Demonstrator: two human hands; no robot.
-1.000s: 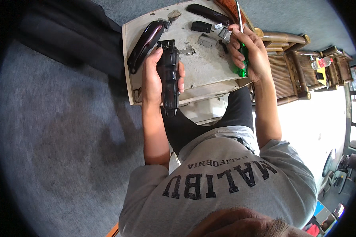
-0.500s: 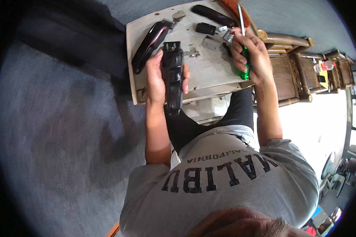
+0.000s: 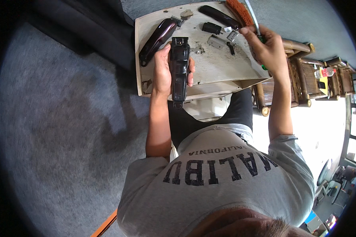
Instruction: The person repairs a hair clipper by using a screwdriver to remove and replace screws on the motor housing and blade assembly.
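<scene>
My left hand (image 3: pixel 162 72) is wrapped round a black hair clipper (image 3: pixel 179 71), held upright over the small wooden table, its top end facing away from me. My right hand (image 3: pixel 273 53) is closed on a screwdriver (image 3: pixel 252 17) at the table's right edge. Its metal shaft points away from me, and its green handle is mostly hidden in my palm. Left of my left hand lies a dark maroon clipper (image 3: pixel 158 40). Between my hands are a metal clipper blade (image 3: pixel 216 42), a smaller metal piece (image 3: pixel 232 36), a small black part (image 3: pixel 230 48) and a black block-shaped piece (image 3: pixel 212 27).
A long dark clipper cover (image 3: pixel 218 16) and an orange-bristled brush (image 3: pixel 240 12) lie along the far side of the pale table (image 3: pixel 209 79). Bamboo chairs (image 3: pixel 267 93) stand to the right, with a plastic bottle (image 3: pixel 324 72) farther off. Dark cloth (image 3: pixel 87 27) hangs at the left.
My right hand has moved right and away from me with the screwdriver, toward the table's edge, uncovering the small parts. My left hand still holds the clipper.
</scene>
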